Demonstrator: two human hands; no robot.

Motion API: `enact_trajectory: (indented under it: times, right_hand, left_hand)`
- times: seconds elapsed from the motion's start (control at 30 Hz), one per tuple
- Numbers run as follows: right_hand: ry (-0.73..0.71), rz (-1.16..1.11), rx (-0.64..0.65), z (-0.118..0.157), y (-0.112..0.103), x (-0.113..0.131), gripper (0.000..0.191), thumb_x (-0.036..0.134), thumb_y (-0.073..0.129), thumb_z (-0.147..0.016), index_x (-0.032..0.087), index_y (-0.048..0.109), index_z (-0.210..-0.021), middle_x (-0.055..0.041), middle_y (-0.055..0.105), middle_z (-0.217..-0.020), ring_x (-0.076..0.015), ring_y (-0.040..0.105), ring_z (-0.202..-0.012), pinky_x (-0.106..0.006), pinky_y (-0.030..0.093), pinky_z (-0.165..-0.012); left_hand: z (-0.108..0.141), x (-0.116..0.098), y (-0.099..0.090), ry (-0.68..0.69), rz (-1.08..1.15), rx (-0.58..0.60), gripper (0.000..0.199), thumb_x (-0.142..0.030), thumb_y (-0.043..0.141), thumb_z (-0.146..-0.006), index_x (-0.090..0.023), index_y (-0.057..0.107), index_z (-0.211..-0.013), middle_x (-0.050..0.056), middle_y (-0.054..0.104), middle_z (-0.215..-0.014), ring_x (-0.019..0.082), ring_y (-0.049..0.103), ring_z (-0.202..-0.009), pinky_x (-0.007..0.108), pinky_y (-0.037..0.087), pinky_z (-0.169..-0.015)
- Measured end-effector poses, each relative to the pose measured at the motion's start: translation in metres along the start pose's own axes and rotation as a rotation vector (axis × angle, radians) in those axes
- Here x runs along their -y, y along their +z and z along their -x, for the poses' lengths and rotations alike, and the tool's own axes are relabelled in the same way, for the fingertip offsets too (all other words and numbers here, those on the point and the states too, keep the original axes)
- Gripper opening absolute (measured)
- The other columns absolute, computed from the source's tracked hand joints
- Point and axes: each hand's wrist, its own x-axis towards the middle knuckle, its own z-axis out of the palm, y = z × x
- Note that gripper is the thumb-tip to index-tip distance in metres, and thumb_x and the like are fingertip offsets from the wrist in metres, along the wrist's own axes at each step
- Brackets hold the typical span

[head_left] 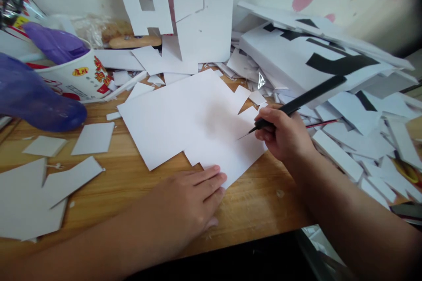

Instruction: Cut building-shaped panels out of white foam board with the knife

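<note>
Gripping a slim black tool [301, 101] in the head view, the right hand [280, 134] has its fingers curled closely round the lower barrel, pen fashion. Thin needle-like tip points down and left, over the right-hand part of a white sheet [171, 114]; whether it touches the surface, cannot tell. Sheet lies flat on the wooden table [115, 189], in front of the person, its outline irregular, with stepped notches along the near edge. Left hand [194, 197] rests palm down, fingers extended and lying close together, fingertips on the sheet's near corner; nothing grasped. To the left, loose white offcuts [94, 138] and larger pale pieces [21, 197] on the wood. Farther back on that side, a printed paper tub [82, 77] with a purple item [56, 44] in it, and a rounded dark-blue object [36, 92] in front. Behind the sheet, upright white panels [211, 39], the left one with a rectangular opening; a tan, elongated thing [135, 42] lies near their foot. Right side: heaped white scraps [339, 153], a red-and-black stick [321, 123] among them just beyond the right hand, and a bulky white block [270, 50] bearing black shapes.
</note>
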Motion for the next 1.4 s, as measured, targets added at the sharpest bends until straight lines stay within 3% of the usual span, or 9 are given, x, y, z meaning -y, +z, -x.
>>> enact_trajectory:
  times: [0.17,0.37,0.73,1.0,1.4]
  right_hand:
    - [-0.063,0.207,0.176,-0.004,0.021,-0.007,0.029,0.034,0.078,-0.067,0.018,0.056,-0.057,0.0048,0.045,-0.048,-0.0068,0.037,-0.040,-0.024,0.027,-0.038]
    - [-0.147,0.337,0.130,0.002,0.022,-0.025,0.028,0.038,0.077,-0.070,0.019,0.059,-0.063,0.0039,0.051,-0.052,-0.0094,0.043,-0.046,-0.024,0.034,-0.043]
    - [-0.122,0.353,0.196,0.004,0.020,-0.027,0.028,0.038,0.082,-0.068,0.018,0.063,-0.064,0.0045,0.052,-0.051,-0.0081,0.041,-0.045,-0.023,0.032,-0.042]
    - [-0.168,0.491,0.221,0.005,0.023,-0.017,0.023,0.033,0.079,-0.068,0.018,0.063,-0.061,0.0003,0.064,-0.059,-0.0123,0.056,-0.055,-0.023,0.041,-0.048]
    - [-0.168,0.500,0.241,0.000,0.021,-0.015,0.026,0.037,0.078,-0.067,0.018,0.062,-0.059,0.0005,0.061,-0.058,-0.0125,0.053,-0.056,-0.024,0.041,-0.050]
  left_hand:
    - [0.002,0.000,0.003,-0.035,0.040,-0.022,0.034,-0.033,0.050,-0.100,-0.013,0.064,-0.123,0.008,0.063,-0.134,0.028,0.055,-0.128,0.040,0.044,-0.107]
    - [0.004,-0.002,0.006,-0.072,0.027,-0.070,0.031,-0.031,0.050,-0.099,-0.015,0.065,-0.121,0.006,0.064,-0.133,0.031,0.053,-0.129,0.045,0.041,-0.109]
    - [0.002,0.000,0.008,-0.080,0.059,-0.103,0.027,-0.031,0.052,-0.099,-0.016,0.067,-0.114,0.006,0.065,-0.131,0.029,0.054,-0.128,0.045,0.038,-0.111]
    - [-0.001,0.003,-0.003,-0.099,0.176,-0.017,0.022,-0.032,0.055,-0.097,-0.018,0.067,-0.109,0.009,0.061,-0.135,0.026,0.049,-0.134,0.043,0.034,-0.116]
    - [-0.005,0.006,-0.014,-0.088,0.150,0.101,0.028,-0.034,0.049,-0.100,-0.019,0.067,-0.115,0.006,0.058,-0.141,0.026,0.049,-0.135,0.043,0.034,-0.118]
